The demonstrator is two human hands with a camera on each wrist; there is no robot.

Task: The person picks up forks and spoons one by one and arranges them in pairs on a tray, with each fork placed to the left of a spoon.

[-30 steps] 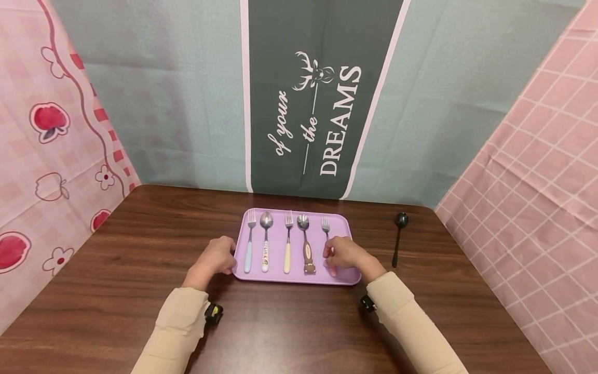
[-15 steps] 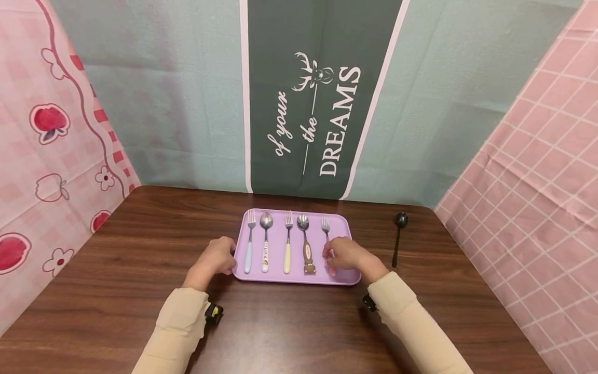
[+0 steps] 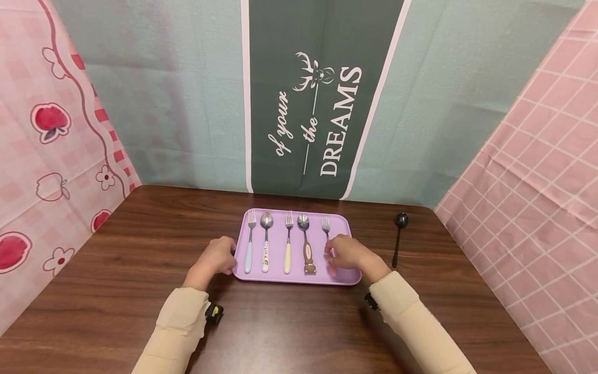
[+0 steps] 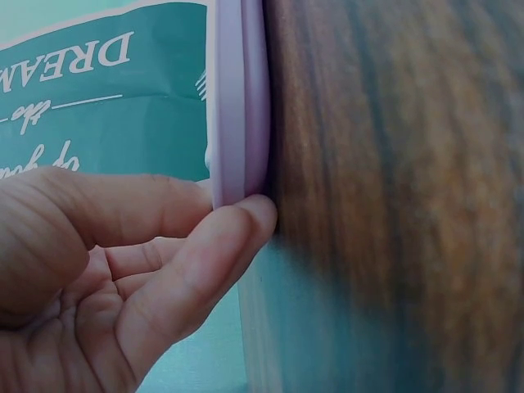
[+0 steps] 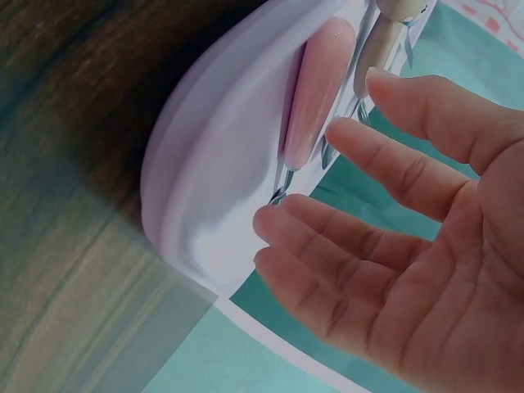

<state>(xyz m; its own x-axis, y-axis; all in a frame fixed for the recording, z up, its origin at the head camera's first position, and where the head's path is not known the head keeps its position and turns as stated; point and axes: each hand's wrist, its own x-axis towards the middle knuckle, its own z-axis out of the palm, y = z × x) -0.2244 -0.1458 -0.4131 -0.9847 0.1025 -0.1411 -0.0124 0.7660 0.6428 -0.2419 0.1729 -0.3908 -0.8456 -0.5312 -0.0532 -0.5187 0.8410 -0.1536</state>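
My left hand (image 3: 217,255) pinches the left rim of a lilac tray (image 3: 299,279) between thumb and fingers; the left wrist view shows the tray's edge (image 4: 237,98) caught there. Over the tray's right side hovers my right hand (image 3: 347,252), its fingers spread and slightly bent. Beneath it lies a fork with a pink handle (image 5: 319,90), partly hidden in the head view and apart from the fingertips. To its left on the tray are a brown bear-handled spoon (image 3: 307,252), a cream-handled fork (image 3: 287,254), a white-handled spoon (image 3: 266,254) and a light-blue-handled fork (image 3: 248,254).
A black spoon (image 3: 398,241) lies on the dark wooden table (image 3: 289,327), right of the tray. Fabric hangings stand behind the table and on both sides: grey-green (image 3: 187,130) at the back, pink checked (image 3: 537,182) on the right.
My right hand has eased slightly to the right, its fingers loosening over the pink-handled fork. The left hand, the tray and the cutlery stay in place.
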